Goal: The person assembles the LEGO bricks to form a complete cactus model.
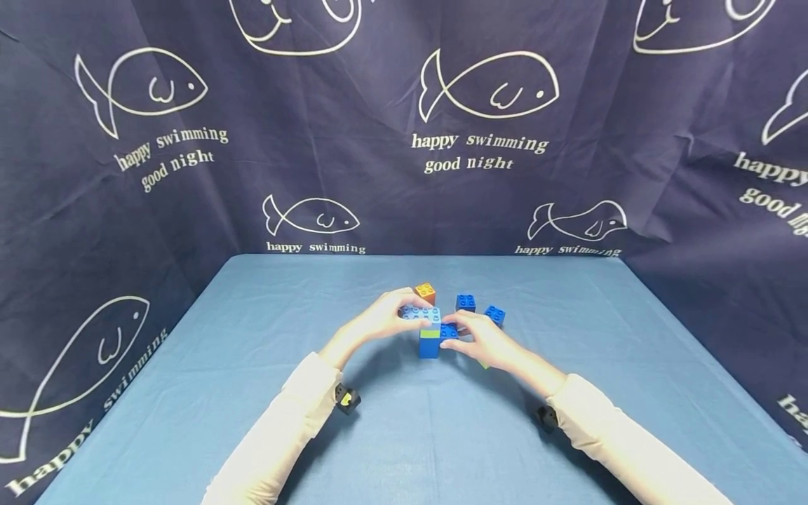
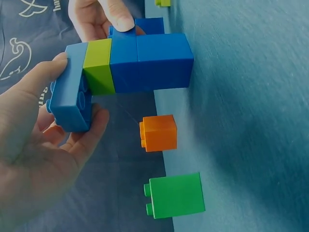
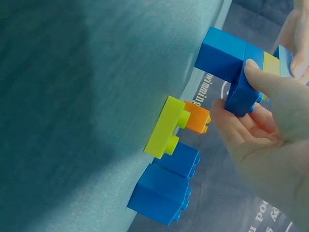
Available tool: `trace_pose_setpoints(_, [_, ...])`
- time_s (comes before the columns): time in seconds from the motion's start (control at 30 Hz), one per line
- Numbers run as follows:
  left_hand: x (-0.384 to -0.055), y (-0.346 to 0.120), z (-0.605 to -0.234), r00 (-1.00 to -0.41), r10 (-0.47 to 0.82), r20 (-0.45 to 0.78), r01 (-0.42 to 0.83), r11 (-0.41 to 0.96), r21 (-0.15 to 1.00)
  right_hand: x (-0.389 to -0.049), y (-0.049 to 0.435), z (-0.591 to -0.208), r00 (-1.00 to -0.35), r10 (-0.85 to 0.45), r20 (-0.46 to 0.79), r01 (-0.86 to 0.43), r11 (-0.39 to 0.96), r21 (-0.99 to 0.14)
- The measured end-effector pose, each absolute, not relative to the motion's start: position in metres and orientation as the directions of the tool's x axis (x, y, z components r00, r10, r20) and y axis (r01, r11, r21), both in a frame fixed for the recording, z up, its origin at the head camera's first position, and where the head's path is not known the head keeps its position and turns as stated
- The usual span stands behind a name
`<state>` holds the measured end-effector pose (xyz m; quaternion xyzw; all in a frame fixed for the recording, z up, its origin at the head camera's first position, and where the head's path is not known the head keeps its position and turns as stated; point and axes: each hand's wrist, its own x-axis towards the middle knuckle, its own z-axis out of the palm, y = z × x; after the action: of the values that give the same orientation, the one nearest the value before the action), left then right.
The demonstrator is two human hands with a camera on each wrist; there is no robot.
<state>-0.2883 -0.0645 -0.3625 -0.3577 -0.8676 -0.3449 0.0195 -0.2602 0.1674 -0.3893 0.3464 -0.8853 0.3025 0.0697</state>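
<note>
A small tower of toy building bricks stands between the two hands. At its base is a dark blue brick (image 2: 164,60), with a second dark blue brick (image 3: 240,96) above it jutting out to the right. Over these comes a lime brick (image 2: 99,67), topped by a light blue brick (image 2: 69,87) that overhangs to the left. My left hand (image 1: 381,315) grips the light blue brick between thumb and fingers. With thumb and fingers, my right hand (image 1: 482,340) pinches the jutting dark blue brick.
Behind the tower sits an orange brick (image 1: 426,290). A green brick (image 2: 176,195) shows in the left wrist view. Two blue bricks (image 1: 466,301) stand beyond the right hand, and a loose lime brick (image 3: 164,128) lies near it. A dark fish-print curtain (image 1: 379,154) borders the blue-covered table (image 1: 435,442).
</note>
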Motion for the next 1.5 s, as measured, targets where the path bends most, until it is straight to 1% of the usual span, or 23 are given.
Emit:
trace_pose_setpoints(0.2, [-0.287,-0.068,-0.361,-0.738,0.615,0.278,0.644,0.518,0.563,-0.26,0.167,-0.389,-0.743,-0.573,0.345,-0.664,0.57,-0.484])
trace_pose_setpoints(0.4, [-0.284,-0.074,-0.36,-0.736,0.615,0.285,0.646,0.511,0.566,-0.258,0.165,-0.388,-0.734,-0.589,0.339,-0.673,0.56,-0.484])
trace_pose_setpoints(0.73, [-0.284,-0.072,-0.364,-0.756,0.592,0.279,0.622,0.518,0.586,-0.258,0.166,-0.389,-0.731,-0.595,0.335,-0.675,0.559,-0.481])
trace_pose_setpoints(1.07, [-0.285,-0.068,-0.372,-0.788,0.558,0.26,0.57,0.501,0.651,-0.258,0.166,-0.389,-0.728,-0.597,0.337,-0.677,0.548,-0.491])
trace_pose_setpoints(1.3, [-0.284,-0.069,-0.372,-0.799,0.544,0.256,0.548,0.486,0.68,-0.258,0.166,-0.389,-0.733,-0.598,0.326,-0.67,0.55,-0.498])
trace_pose_setpoints(1.5, [-0.285,-0.072,-0.373,-0.8,0.538,0.266,0.55,0.479,0.683,-0.258,0.166,-0.384,-0.735,-0.607,0.301,-0.668,0.576,-0.471])
